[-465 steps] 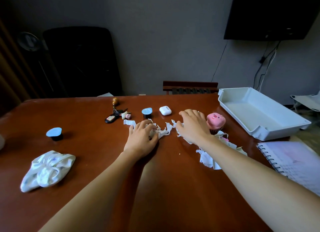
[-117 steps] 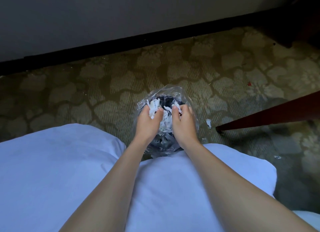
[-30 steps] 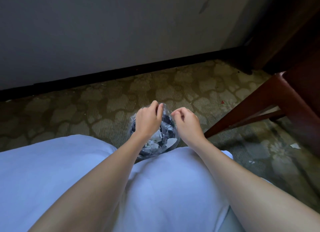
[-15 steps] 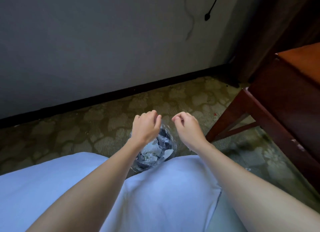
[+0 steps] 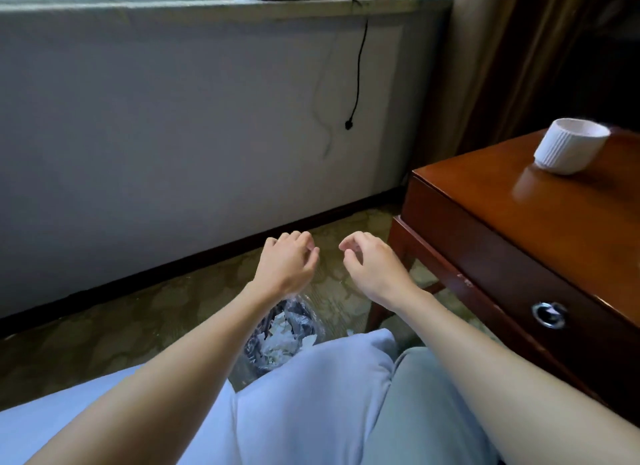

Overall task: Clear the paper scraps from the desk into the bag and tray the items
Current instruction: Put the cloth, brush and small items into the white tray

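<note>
A clear plastic bag [image 5: 284,340] lined dark inside sits on the carpet by my knees, with white paper scraps [image 5: 277,346] in it. My left forearm covers part of it. My left hand [image 5: 285,265] hovers above and beyond the bag, fingers loosely curled, holding nothing. My right hand [image 5: 372,267] hangs level with it a little to the right, fingers also curled and empty. The brown wooden desk [image 5: 526,229] stands to the right, only its near corner showing. The tray and the small items are out of view.
A white ribbed cup [image 5: 568,149] stands on the desk corner. A drawer with a round metal pull [image 5: 549,315] faces me. A black cable [image 5: 356,73] hangs down the grey wall under the window sill. Patterned carpet [image 5: 121,319] covers the floor; a curtain [image 5: 485,66] hangs at right.
Both hands have let go of the scraps and lifted up away from the bag. My view has swung up and right, bringing the desk corner and the cup in.
</note>
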### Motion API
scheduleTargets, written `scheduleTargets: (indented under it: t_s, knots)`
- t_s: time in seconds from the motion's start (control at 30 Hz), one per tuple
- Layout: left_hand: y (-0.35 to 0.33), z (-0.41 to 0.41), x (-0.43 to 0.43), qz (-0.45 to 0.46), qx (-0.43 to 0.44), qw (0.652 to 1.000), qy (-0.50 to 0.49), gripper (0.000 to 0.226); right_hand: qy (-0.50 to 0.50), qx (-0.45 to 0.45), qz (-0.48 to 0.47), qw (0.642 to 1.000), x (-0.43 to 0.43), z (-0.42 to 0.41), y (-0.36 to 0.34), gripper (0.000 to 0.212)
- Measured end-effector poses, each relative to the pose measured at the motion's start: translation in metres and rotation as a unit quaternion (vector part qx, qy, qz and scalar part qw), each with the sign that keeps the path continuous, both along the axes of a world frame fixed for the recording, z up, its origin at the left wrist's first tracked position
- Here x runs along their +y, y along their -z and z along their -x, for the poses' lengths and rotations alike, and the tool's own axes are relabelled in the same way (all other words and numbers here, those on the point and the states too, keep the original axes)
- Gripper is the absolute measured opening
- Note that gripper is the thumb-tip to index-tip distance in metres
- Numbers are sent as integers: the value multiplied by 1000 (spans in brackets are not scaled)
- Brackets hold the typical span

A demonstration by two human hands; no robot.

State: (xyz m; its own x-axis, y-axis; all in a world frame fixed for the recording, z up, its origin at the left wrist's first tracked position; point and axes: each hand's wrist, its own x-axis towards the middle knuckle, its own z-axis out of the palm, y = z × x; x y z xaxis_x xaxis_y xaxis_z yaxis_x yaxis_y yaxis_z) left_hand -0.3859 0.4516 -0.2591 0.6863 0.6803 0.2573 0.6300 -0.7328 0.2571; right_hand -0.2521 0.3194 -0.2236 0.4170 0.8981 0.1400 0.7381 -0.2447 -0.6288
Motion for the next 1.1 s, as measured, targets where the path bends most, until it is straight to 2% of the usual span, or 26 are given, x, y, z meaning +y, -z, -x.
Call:
scheduleTargets:
  t_s: [0.4,0.67,0.83,1.1]
  knots:
    - [-93,-56,-95,-46,-48,990,121,29,49,-105,-60,991,-130,-48,-82,22]
    - [-136,-104,-171,-69,-47,975,205,35,115,-169,-43,978,-214,-81,-118,25]
    - [-153,-141,-226,-86,-42,959,267,43,164,-171,-32,971,-271,-102,-131,26]
    - [-175,-206,-317,-79,-48,925,368,39,263,-177,-10,948,-371,-125,-132,28]
